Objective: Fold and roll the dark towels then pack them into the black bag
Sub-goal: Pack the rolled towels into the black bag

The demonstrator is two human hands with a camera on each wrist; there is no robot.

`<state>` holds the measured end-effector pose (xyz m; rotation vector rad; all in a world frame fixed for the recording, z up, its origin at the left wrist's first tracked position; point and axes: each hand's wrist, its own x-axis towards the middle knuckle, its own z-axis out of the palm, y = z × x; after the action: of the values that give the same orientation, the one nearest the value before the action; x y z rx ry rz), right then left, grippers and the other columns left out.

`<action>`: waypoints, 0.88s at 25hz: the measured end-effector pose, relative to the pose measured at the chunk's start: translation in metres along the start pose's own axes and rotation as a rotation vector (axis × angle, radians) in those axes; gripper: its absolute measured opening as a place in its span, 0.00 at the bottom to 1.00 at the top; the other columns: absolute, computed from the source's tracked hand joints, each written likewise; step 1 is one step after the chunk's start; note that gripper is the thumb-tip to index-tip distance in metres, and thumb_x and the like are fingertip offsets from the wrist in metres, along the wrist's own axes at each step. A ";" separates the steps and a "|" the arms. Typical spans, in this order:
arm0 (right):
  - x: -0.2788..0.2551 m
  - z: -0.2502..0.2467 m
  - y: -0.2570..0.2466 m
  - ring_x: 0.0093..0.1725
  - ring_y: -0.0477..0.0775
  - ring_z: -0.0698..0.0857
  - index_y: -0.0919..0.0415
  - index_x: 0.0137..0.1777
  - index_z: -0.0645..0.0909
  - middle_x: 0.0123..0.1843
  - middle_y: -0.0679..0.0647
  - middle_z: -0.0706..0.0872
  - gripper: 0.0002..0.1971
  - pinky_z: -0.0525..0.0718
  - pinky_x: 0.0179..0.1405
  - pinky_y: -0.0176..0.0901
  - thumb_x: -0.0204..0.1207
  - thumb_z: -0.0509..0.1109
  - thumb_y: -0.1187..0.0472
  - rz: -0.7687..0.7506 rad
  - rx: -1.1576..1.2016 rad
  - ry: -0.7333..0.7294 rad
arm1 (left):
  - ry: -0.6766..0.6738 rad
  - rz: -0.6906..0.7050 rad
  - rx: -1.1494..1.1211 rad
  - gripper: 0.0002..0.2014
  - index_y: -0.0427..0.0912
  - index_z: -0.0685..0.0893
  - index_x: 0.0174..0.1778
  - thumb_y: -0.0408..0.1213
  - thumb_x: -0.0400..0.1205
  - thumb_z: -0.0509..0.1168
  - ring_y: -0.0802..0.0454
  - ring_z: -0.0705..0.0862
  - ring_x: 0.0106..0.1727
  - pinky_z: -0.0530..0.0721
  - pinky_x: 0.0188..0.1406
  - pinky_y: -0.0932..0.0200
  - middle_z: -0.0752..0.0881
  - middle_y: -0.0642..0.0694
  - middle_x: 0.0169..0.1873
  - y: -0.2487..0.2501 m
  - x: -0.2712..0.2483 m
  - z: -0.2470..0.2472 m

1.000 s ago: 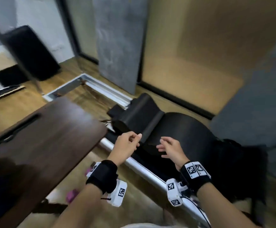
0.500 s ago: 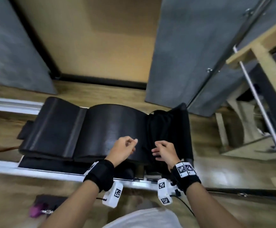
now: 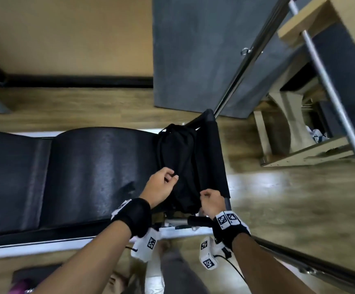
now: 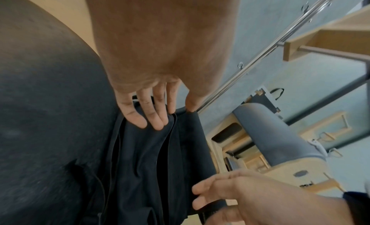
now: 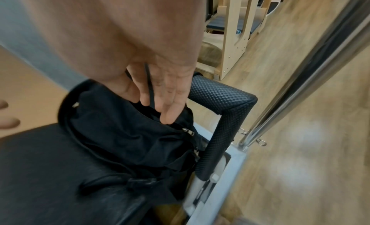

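Fabric of the black bag (image 3: pixel 180 162) lies slumped at the end of the padded bench (image 3: pixel 87 170), against a textured bar (image 5: pixel 220 93). The left hand (image 3: pixel 161 185) rests loosely curled fingers (image 4: pixel 148 117) on its near edge; the right hand (image 3: pixel 211 201) curls round a thin bag strap (image 5: pixel 149 85).

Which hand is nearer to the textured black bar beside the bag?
Right. The right hand is at the black bag edge next to the textured bar; the left hand is on the bag's far side.
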<state>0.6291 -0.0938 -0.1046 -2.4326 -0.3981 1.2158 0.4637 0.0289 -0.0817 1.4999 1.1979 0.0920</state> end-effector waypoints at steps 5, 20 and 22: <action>0.065 0.021 0.028 0.66 0.64 0.87 0.58 0.78 0.79 0.69 0.62 0.88 0.20 0.84 0.66 0.48 0.87 0.63 0.66 -0.040 -0.209 -0.133 | -0.139 0.125 0.210 0.16 0.42 0.82 0.77 0.40 0.93 0.63 0.53 0.83 0.52 0.78 0.59 0.62 0.81 0.51 0.73 -0.007 0.106 0.029; 0.084 0.048 0.036 0.66 0.65 0.86 0.61 0.65 0.80 0.66 0.57 0.84 0.13 0.85 0.61 0.55 0.82 0.63 0.66 -0.181 -0.666 -0.028 | 0.027 0.336 1.303 0.40 0.41 0.50 0.94 0.52 0.91 0.59 0.39 0.76 0.73 0.78 0.62 0.39 0.74 0.46 0.79 -0.012 0.219 0.036; 0.071 0.044 0.023 0.65 0.65 0.86 0.61 0.62 0.82 0.64 0.57 0.83 0.12 0.84 0.59 0.54 0.82 0.64 0.65 -0.182 -0.643 0.003 | 0.109 0.257 1.242 0.45 0.38 0.48 0.94 0.55 0.87 0.61 0.39 0.80 0.67 0.78 0.58 0.39 0.77 0.43 0.74 0.000 0.206 0.025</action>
<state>0.6366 -0.0755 -0.1889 -2.8232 -1.1308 1.1238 0.5771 0.1557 -0.2005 2.7443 1.1688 -0.4957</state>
